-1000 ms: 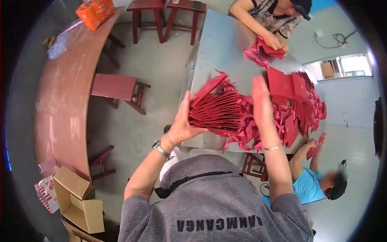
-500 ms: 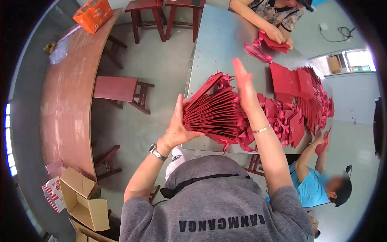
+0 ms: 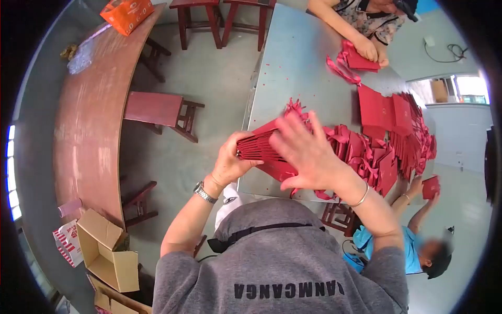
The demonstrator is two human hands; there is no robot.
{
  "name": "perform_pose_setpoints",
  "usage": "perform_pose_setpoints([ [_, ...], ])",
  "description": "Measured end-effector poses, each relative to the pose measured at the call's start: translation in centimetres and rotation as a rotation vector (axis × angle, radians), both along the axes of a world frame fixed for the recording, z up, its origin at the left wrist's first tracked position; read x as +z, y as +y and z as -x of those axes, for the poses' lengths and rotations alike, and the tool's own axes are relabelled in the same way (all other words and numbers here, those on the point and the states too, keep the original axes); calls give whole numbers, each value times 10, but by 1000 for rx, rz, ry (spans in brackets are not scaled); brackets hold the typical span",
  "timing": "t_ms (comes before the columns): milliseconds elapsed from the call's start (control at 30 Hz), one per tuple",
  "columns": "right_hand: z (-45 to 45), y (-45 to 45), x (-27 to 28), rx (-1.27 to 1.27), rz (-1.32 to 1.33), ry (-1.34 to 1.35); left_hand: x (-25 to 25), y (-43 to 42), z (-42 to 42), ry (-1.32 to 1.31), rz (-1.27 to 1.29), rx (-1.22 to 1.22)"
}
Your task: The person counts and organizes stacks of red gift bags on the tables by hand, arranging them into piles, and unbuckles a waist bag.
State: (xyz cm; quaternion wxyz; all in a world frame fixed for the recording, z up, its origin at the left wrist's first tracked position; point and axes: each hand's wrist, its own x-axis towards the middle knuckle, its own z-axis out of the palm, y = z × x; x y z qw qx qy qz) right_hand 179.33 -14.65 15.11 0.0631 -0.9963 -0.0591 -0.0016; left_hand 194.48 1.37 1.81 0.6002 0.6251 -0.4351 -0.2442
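Note:
My left hand (image 3: 230, 159), with a watch on its wrist, grips the left end of a stack of flat red gift bags (image 3: 259, 147). The bags lie close together there, with ribbon ends sticking out at the far side. Over the right part of the stack is my right hand (image 3: 308, 154), its fingers spread and somewhat blurred. Nothing shows in it; whether it touches the bags I cannot tell. Beyond my right hand lies a pile of red bags with ribbons (image 3: 368, 157) on the metal table (image 3: 285, 70).
More red bags (image 3: 379, 112) stand in rows on the table. Across it, a co-worker's hands (image 3: 371, 49) hold red bags; at the right another co-worker holds up a red bag (image 3: 431, 187). To the left are a wooden stool (image 3: 154, 108), a long brown table (image 3: 89, 131) and a cardboard box (image 3: 112, 261).
My right hand has swung from upright beside the stack to spread over it. The fanned stack has closed up in my left hand. The co-worker at the right has raised a red bag.

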Motion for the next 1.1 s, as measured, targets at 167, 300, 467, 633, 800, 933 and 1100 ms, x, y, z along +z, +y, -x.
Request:
perform_pose_setpoints([
  [167, -30, -28, -6, -135, -25, 95, 7, -7, -4, 190, -75, -17],
  [300, -45, -39, -12, -167, -219, 122, 19, -20, -24, 295, -71, 13],
  [467, -64, -29, 47, -682, -668, 227, 108, -51, -79, 173, -124, -156],
  [633, -1, 6, 53, -982, -1478, -6, 188, -72, -85, 265, -204, -538],
  [800, 101, 69, 49, -959, -1875, -525, 169, -12, -31, 400, 117, -230],
  [933, 194, 138, 29, -876, -2083, -907, 165, 33, 121, 1013, -179, -684],
  [1100, 323, 242, -30, -978, -2101, -1322, 174, 78, 271, 590, -224, -885],
])
